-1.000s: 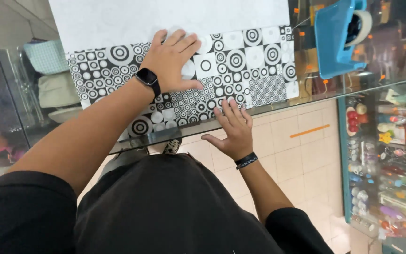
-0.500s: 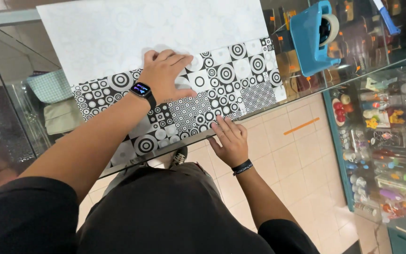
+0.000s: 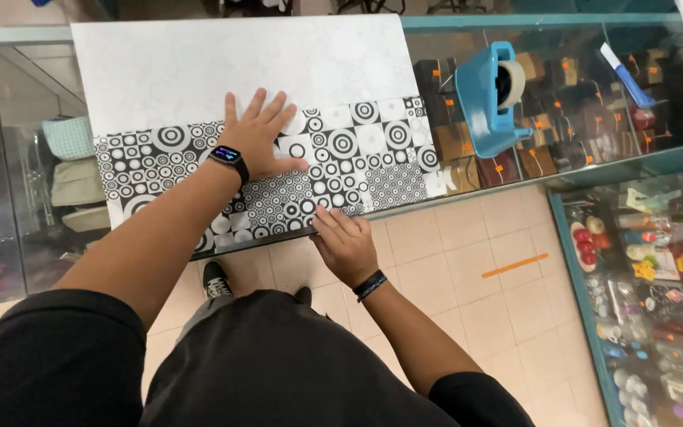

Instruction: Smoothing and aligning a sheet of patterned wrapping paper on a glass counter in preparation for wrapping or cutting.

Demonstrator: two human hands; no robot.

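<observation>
1. Since a moment ago, more of the white side of the wrapping paper (image 3: 239, 71) shows at the top, and my right hand has slid in closer to the near edge of the counter.
2. On the far left, under the glass counter (image 3: 25, 39), I can see folded cloth things (image 3: 73, 182) on a shelf.
3. My left hand (image 3: 261, 138) lies flat on the paper with all my fingers spread wide. It presses down and grips nothing. A black smartwatch (image 3: 228, 158) sits on that wrist.
4. The paper lies flat on the glass counter. Its far part is white, and its near part has black and white circles and squares.
5. My right hand (image 3: 345, 245) rests at the near edge of the paper, fingers bent over the counter's edge. I cannot tell if it pinches the paper. A dark band (image 3: 370, 285) is on that wrist.
6. Just right of the paper stands a blue tape dispenser (image 3: 488, 99) with a roll of tape in it, not touching the paper.
7. Farther right, a blue and white stick-like tool (image 3: 624, 75) lies on the glass.
</observation>
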